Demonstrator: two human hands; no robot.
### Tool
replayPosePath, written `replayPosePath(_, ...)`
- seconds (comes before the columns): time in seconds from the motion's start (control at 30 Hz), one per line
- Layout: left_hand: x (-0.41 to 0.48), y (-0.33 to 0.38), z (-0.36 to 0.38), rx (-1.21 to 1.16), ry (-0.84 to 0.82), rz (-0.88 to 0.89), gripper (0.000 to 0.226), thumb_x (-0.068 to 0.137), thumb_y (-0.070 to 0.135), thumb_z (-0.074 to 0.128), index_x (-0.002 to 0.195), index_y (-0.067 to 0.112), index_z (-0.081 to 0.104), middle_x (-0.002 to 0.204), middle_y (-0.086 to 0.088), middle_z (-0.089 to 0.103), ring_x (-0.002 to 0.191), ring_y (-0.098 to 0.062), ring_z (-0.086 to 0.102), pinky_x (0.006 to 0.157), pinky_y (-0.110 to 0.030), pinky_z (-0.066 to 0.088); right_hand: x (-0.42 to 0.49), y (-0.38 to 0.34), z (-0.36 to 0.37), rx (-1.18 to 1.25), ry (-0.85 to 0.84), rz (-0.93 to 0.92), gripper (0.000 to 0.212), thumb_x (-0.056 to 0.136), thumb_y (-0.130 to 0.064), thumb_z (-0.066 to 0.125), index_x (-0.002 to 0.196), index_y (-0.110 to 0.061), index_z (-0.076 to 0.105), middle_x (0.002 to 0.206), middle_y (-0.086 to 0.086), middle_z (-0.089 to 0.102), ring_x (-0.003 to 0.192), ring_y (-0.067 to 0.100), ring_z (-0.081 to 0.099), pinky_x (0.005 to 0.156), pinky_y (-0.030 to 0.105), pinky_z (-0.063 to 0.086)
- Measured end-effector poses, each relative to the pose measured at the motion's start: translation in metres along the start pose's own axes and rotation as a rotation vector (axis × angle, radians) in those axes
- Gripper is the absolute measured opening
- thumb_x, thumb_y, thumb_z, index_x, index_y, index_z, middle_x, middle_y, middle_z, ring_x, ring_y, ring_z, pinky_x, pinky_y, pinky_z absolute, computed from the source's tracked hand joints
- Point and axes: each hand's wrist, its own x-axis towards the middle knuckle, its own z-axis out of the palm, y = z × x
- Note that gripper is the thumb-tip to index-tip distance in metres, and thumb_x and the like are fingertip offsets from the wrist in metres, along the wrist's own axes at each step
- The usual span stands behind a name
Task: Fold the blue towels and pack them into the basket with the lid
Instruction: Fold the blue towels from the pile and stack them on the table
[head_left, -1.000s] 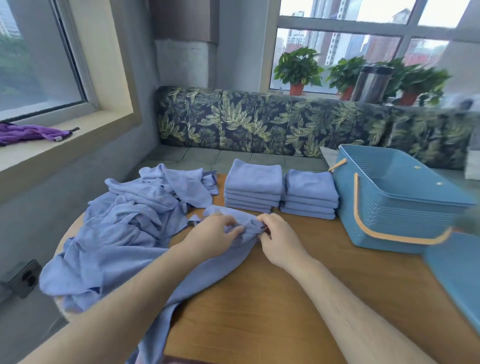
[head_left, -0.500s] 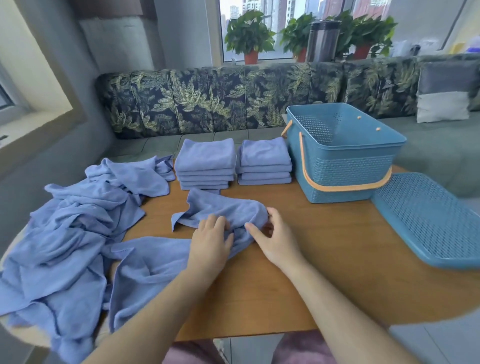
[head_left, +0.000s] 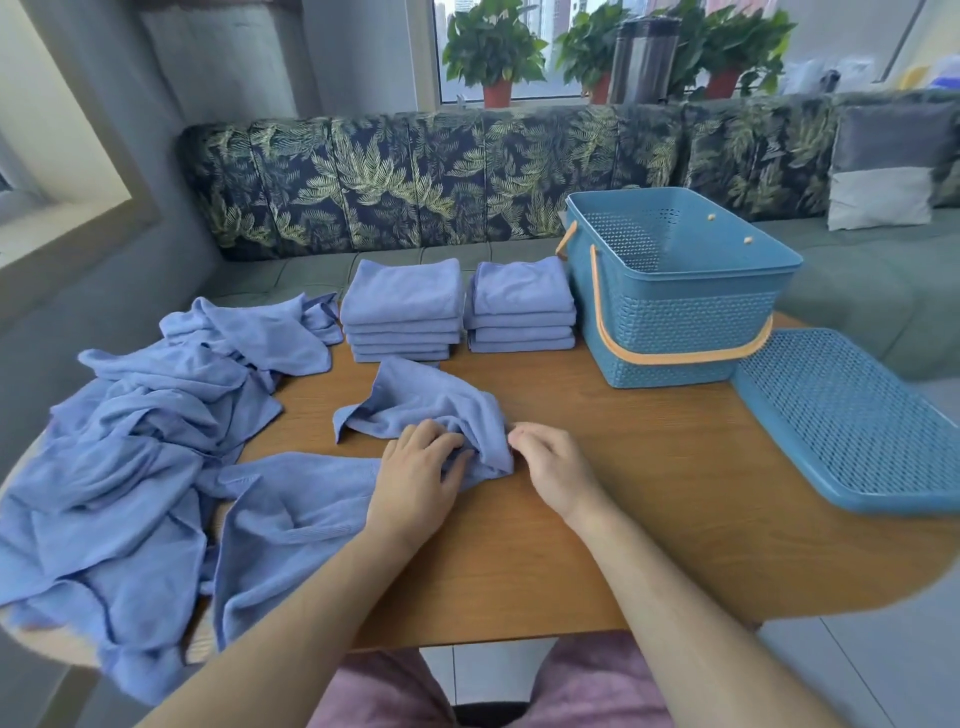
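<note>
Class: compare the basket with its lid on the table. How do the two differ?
The basket stands upright and deep; the lid lies flat and shallow beside it, to its right. The basket has orange handles; the lid shows none. Both are blue plastic with a holed pattern.

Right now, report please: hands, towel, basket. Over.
Left hand grips loose towel. Right hand at its edge, grip unclear. Basket open, lid beside it. Nothing blocks it.
</note>
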Motion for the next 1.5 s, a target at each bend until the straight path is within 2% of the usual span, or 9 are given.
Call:
replayPosePath(0.13, -0.002, 0.006, -0.009, -0.135, 0.012, 0.067, 0.02, 0.092, 0.034, 0.053, 0.089, 0.019, 0.066, 0.086, 0.015, 0.057, 0.078, -0.006, 0.049, 0.07, -0.029, 0.044, -0.005, -0.001, 0.007, 0.009, -0.032, 0.013, 0.033, 0.092, -0.016, 0.063, 0.06, -0.018, 0.055, 0.067, -0.01, 0.057, 0.067, 0.006, 0.052, 0.068, 0.029, 0.041)
replayPosePath(0.23, -0.002, 0.01, -0.015, -0.268, -0.039, 0.021, 0.014, 0.092, 0.027, 0.058, 0.084, 0.017, 0.066, 0.077, 0.012, 0.057, 0.071, -0.01, 0.051, 0.064, -0.032, 0.046, -0.009, 0.004, 0.012, 0.091, -0.029, 0.049, 0.011, 0.088, -0.025, 0.075, 0.095, -0.02, 0.068, 0.091, -0.006, 0.072, 0.085, 0.009, 0.065, 0.08, 0.028, 0.053)
replayPosePath(0.33, -0.005, 0.015, -0.02, -0.444, -0.078, -0.154, 0.016, 0.095, 0.031, 0.057, 0.087, 0.023, 0.069, 0.075, 0.006, 0.061, 0.072, -0.017, 0.056, 0.066, -0.032, 0.047, -0.009, 0.001, 0.014, 0.198, -0.026, 0.111, 0.042, 0.086, -0.027, 0.08, 0.122, -0.021, 0.06, 0.103, -0.001, 0.074, 0.091, 0.012, 0.068, 0.082, 0.029, 0.056)
replayPosePath(0.5, -0.012, 0.027, -0.04, -0.606, -0.076, -0.368, 0.013, 0.098, 0.021, 0.062, 0.089, 0.021, 0.07, 0.067, 0.016, 0.062, 0.065, -0.002, 0.056, 0.063, -0.013, 0.043, -0.011, -0.015, 0.012, 0.226, -0.013, 0.12, 0.008, 0.094, -0.021, 0.07, 0.1, -0.015, 0.073, 0.091, 0.001, 0.077, 0.082, 0.007, 0.069, 0.073, 0.02, 0.054)
replayPosePath(0.6, -0.012, 0.025, -0.055, -0.646, 0.036, -0.476, 0.013, 0.1, 0.022, 0.059, 0.09, 0.016, 0.066, 0.066, 0.013, 0.061, 0.063, 0.001, 0.055, 0.062, -0.011, 0.042, -0.01, -0.021, 0.001, 0.161, 0.08, 0.114, 0.015, 0.098, -0.025, 0.064, 0.095, -0.013, 0.073, 0.084, 0.001, 0.074, 0.074, 0.004, 0.064, 0.069, 0.02, 0.051)
replayPosePath(0.8, -0.018, 0.002, -0.072, -0.761, 0.283, -0.672, 0.017, 0.104, 0.03, 0.05, 0.096, 0.017, 0.058, 0.077, 0.0, 0.058, 0.072, -0.013, 0.054, 0.075, -0.033, 0.046, -0.011, -0.013, -0.032, 0.221, 0.211, 0.25, 0.026, 0.106, -0.035, 0.048, 0.107, -0.014, 0.063, 0.107, 0.006, 0.073, 0.098, 0.018, 0.072, 0.092, 0.043, 0.059)
replayPosePath(1.03, -0.036, 0.002, -0.063, -0.709, 0.118, -0.729, 0.013, 0.102, 0.027, 0.053, 0.094, 0.021, 0.061, 0.082, 0.005, 0.066, 0.081, -0.011, 0.061, 0.07, -0.024, 0.042, -0.023, -0.027, -0.026, 0.487, 0.004, 0.288, 0.038, 0.109, -0.039, 0.039, 0.119, -0.015, 0.066, 0.114, 0.002, 0.075, 0.107, 0.02, 0.071, 0.093, 0.04, 0.056)
replayPosePath(1.33, -0.033, 0.026, -0.065, -0.75, -0.053, -0.614, 0.021, 0.093, 0.044, 0.065, 0.093, 0.024, 0.067, 0.073, 0.006, 0.065, 0.068, 0.001, 0.056, 0.068, -0.018, 0.045, -0.047, -0.036, 0.028, -0.268, -0.277, -0.276, 0.037, 0.1, -0.017, 0.054, 0.132, -0.033, 0.061, 0.098, -0.024, 0.063, 0.1, 0.001, 0.058, 0.092, 0.021, 0.044)
replayPosePath(1.5, -0.029, 0.02, -0.064, -0.704, -0.073, -0.643, 0.021, 0.093, 0.041, 0.067, 0.086, 0.021, 0.068, 0.078, -0.003, 0.071, 0.079, -0.016, 0.066, 0.081, -0.04, 0.052, -0.042, -0.027, 0.026, -0.019, -0.227, -0.08, 0.027, 0.102, -0.016, 0.053, 0.117, -0.033, 0.069, 0.116, -0.017, 0.07, 0.112, 0.003, 0.064, 0.101, 0.029, 0.05)
